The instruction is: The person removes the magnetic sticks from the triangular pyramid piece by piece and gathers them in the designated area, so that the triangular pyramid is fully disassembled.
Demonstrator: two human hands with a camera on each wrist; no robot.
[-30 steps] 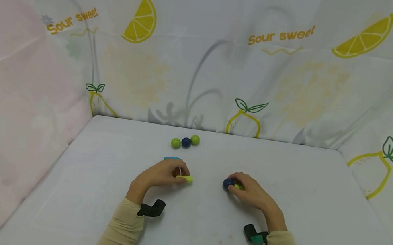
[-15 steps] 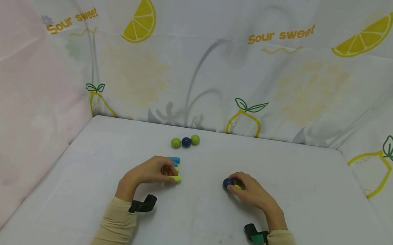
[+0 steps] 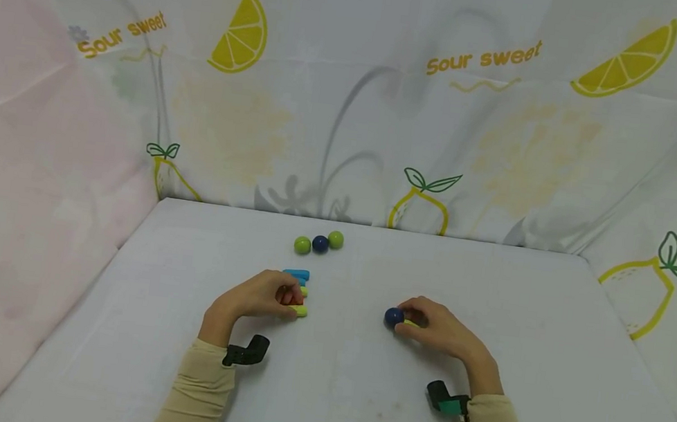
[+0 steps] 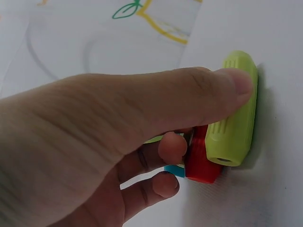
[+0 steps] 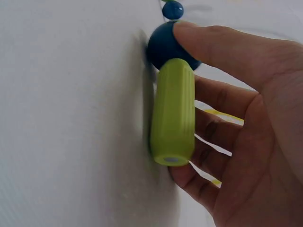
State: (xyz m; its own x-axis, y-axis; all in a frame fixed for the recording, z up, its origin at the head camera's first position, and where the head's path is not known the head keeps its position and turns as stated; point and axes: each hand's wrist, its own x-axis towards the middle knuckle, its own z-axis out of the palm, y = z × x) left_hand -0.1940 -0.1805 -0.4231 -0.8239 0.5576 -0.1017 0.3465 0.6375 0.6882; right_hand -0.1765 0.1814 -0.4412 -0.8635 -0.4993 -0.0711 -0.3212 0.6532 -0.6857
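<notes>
In the head view, my left hand [image 3: 263, 294] pinches a yellow-green magnetic stick [image 3: 299, 311] low over the white table. In the left wrist view the thumb lies across this stick [image 4: 230, 137], and a red stick [image 4: 202, 163] is right beside it; the index finger is mostly hidden. Two blue sticks [image 3: 297, 274] and another yellow-green stick [image 3: 304, 291] lie just beyond that hand, partly covered. My right hand [image 3: 441, 327] holds a dark blue ball [image 3: 393, 317] by thumb and fingers. A yellow-green stick [image 5: 173, 113] is joined end-on to this ball.
Toward the back of the table [image 3: 492, 291] two green balls [image 3: 302, 244] flank a dark blue ball [image 3: 320, 244] in a short row. A printed cloth [image 3: 351, 101] hangs behind the table's far edge.
My left hand has moved left with the yellow-green stick, uncovering more of the blue and yellow-green sticks behind it. My right hand has shifted only slightly, still holding the ball.
</notes>
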